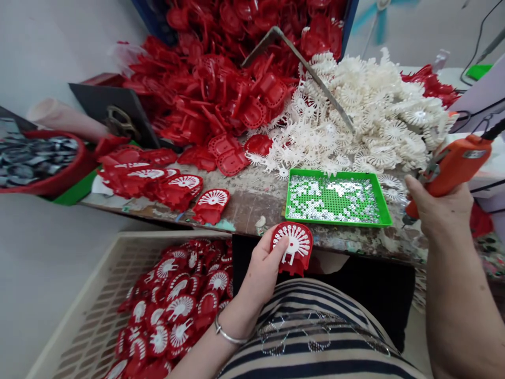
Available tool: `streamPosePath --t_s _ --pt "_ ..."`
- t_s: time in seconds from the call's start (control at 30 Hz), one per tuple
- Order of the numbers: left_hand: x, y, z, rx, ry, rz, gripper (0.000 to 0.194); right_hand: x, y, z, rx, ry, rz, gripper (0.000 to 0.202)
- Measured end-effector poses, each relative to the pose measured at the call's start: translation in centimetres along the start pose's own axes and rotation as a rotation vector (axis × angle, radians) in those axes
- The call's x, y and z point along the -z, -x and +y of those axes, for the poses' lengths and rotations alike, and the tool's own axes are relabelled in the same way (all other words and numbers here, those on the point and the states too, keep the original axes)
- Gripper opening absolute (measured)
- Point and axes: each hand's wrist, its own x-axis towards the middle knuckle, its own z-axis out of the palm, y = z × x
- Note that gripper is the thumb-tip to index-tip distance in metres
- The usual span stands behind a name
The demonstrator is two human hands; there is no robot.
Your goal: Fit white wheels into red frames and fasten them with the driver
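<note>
Pinched in my left hand (263, 268) is a red plastic piece (306, 250) with a white fan-shaped insert (298, 237) on its face, held just in front of the table edge. My right hand (447, 210) is wrapped round an orange electric screwdriver (460, 164), its tip pointing down and left over the table's right side. Between the hands, a shallow green tray (335, 223) holds many small shiny metal parts. Left of the tray, another red piece with a white insert (213, 199) lies on the table.
Red plastic parts (221, 95) and white fan-shaped parts (355, 105) are heaped behind the tray, with a bent metal bar (315, 76) above them. A white crate (90, 300) of red-and-white pieces stands below left. A red bowl (84, 163) sits far left.
</note>
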Motion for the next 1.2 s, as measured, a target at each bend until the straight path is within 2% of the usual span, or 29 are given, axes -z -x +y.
streamPosePath --t_s 0.07,0.17,0.23,0.33,0.43,0.5,0.67,0.77,0.9,1.03,1.2 --pt "0.1 0.0 -0.1 -0.001 0.005 -0.011 0.033 -0.3 -0.2 0.1 -0.032 -0.022 0.044 0.046" --pt "0.2 -0.1 -0.2 0.008 0.021 -0.022 0.033 -0.7 -0.4 -1.0 -0.142 -0.081 0.067 0.038" --pt "0.2 -0.1 -0.1 0.017 0.027 -0.021 0.033 -0.7 -0.4 -2.3 -0.190 -0.110 0.032 0.031" --pt "0.3 0.0 0.0 0.020 0.011 -0.015 0.034 -0.4 -0.4 -4.9 -0.167 -0.194 -0.042 0.026" --pt "0.5 0.0 0.0 0.021 -0.008 -0.013 0.035 -0.6 0.1 -7.6 -0.057 -0.414 -0.133 0.026" --pt "0.5 -0.1 -0.1 0.026 -0.012 -0.015 0.036 -1.4 0.7 -9.4 -0.032 -0.556 -0.233 0.026" --pt "0.9 -0.3 -0.1 0.029 -0.015 -0.033 0.034 -5.9 2.4 -12.4 -0.092 -0.716 -0.549 0.031" --pt "1.4 -0.4 0.0 0.048 -0.010 -0.023 0.035 -9.2 2.9 -12.7 -0.061 -0.719 -0.608 0.033" --pt "2.2 -0.8 0.0 0.071 -0.011 -0.027 0.036 -12.3 2.8 -12.4 0.002 -0.655 -0.570 0.033" --pt "2.5 -1.4 0.1 0.090 -0.027 -0.021 0.038 -13.5 2.4 -12.1 0.021 -0.661 -0.519 0.029" --pt "2.4 -2.0 0.6 0.110 -0.060 -0.077 0.038 -14.0 2.2 -11.6 0.034 -0.660 -0.514 0.023"
